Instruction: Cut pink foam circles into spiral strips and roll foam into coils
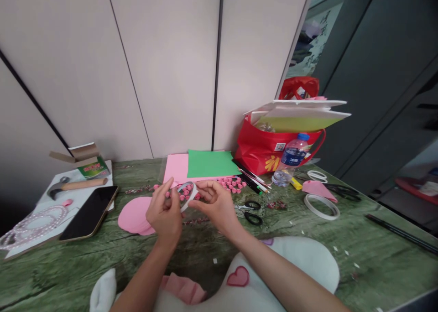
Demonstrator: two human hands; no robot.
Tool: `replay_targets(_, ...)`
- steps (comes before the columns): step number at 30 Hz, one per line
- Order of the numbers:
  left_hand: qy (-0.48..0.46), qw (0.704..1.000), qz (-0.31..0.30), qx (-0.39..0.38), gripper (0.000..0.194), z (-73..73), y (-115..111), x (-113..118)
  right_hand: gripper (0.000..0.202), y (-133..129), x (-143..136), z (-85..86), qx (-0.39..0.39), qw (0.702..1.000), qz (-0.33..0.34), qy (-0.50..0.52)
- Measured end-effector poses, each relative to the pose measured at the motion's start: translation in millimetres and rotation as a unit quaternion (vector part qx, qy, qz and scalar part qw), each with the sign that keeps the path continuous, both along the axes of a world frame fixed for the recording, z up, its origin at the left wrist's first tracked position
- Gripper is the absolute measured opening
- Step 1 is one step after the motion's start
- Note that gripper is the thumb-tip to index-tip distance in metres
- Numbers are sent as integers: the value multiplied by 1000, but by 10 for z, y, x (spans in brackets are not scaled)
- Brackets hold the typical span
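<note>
A roll of white tape (186, 206) is held up over the table between my two hands. My left hand (166, 210) has its fingers wrapped at the roll's left side. On the other side, my right hand (216, 206) pinches the roll's right edge with thumb and fingers. Many small pink rolled pieces (232, 184) lie behind my hands, some visible through the ring. Pink paper circles (135, 215) lie just left of my left hand. Black-handled scissors (252, 212) rest right of my right hand.
Green paper (210, 163) and pink paper (174, 166) lie at the back. A bottle (290, 159) stands by a red bag (251, 143). A second tape roll (321, 207) is at right. A phone (89, 213) and hammer (80, 184) lie left; a white cushion (301, 259) is in front.
</note>
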State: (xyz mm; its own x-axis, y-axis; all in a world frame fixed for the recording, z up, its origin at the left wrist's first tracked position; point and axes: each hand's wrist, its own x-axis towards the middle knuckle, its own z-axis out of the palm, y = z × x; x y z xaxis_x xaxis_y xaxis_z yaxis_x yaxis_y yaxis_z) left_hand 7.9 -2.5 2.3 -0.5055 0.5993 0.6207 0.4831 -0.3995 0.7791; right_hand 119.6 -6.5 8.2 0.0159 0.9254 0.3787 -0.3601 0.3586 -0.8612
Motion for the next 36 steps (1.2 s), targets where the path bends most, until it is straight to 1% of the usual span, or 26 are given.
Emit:
replay_targets(2, -1, 1000, -4, -3, 28, 3, -6, 0, 33, 1, -10, -16, -2, 1000, -2, -16)
replay_targets(4, -3, 1000, -6, -6, 28, 5, -10, 1, 25, -2, -35, -40, 11, 999, -18, -46)
replay_targets(6, -6, 1000, -5, -9, 28, 10, -11, 3, 23, -6, -51, -45, 29, 997, -27, -64)
replay_targets(7, -9, 1000, -1, -10, 28, 16, -11, 5, 25, -4, -40, -30, 35, 997, -29, -69)
replay_targets(9, -20, 1000, 7, -15, 29, 40, -11, 10, 38, 16, 60, 42, 46, 993, -43, -98)
replay_targets(10, -31, 999, 11, -21, 29, 59, -11, 14, 47, 36, 157, 96, 47, 989, -55, -132)
replay_targets(11, -47, 998, 14, -29, 30, 80, -11, 19, 46, 61, 286, 156, 52, 977, -79, -193)
replay_targets(12, -66, 997, 18, -40, 31, 102, -11, 24, 37, 90, 438, 214, 55, 950, -85, -297)
replay_targets(13, -85, 995, 21, -52, 31, 123, -10, 30, 26, 121, 602, 262, 45, 902, -90, -421)
replay_targets(14, -104, 992, 24, -64, 32, 140, -7, 34, 19, 152, 765, 295, 12, 832, -98, -547)
replay_targets(15, -118, 990, 24, -75, 32, 153, -4, 38, 17, 182, 912, 307, -40, 744, -97, -660)
replay_targets(16, -129, 988, 22, -83, 33, 159, 2, 39, 22, 209, 1031, 297, -105, 649, -69, -751)
replay_targets(17, -136, 987, 17, -88, 33, 159, 8, 39, 30, 234, 1116, 266, -140, 613, -50, -776)
replay_targets(18, -142, 986, 12, -90, 34, 154, 15, 37, 37, 256, 1166, 219, -163, 590, -34, -790)
replay_targets(19, -147, 985, 7, -90, 34, 146, 22, 33, 43, 277, 1183, 163, -181, 571, -19, -801)
replay_targets(21, -153, 984, -1, -88, 36, 124, 35, 23, 48, 315, 1155, 53, -204, 543, 2, -814)
replay_targets(23, -159, 983, -8, -88, 37, 106, 44, 12, 51, 348, 1100, -23, -211, 525, 11, -825)
replay_targets(25, -166, 982, -14, -88, 38, 94, 52, 2, 53, 375, 1068, -58, -210, 514, 14, -831)
replay_targets(29, -190, 978, -23, -83, 40, 77, 81, -25, 57, 393, 1105, -75, -201, 511, 26, -835)
replay_targets(31, -215, 973, -28, -82, 40, 63, 106, -43, 52, 384, 1156, -74, -187, 520, 35, -833)
replay_targets(34, -261, 961, -31, -80, 40, 40, 149, -67, 41, 352, 1246, -42, -150, 547, 54, -822)
replay_targets(35, -274, 958, -31, -78, 40, 34, 160, -72, 38, 338, 1271, -18, -134, 561, 66, -814)
replay_targets(36, -282, 956, -32, -77, 41, 29, 168, -74, 36, 323, 1287, 12, -113, 585, 82, -799)
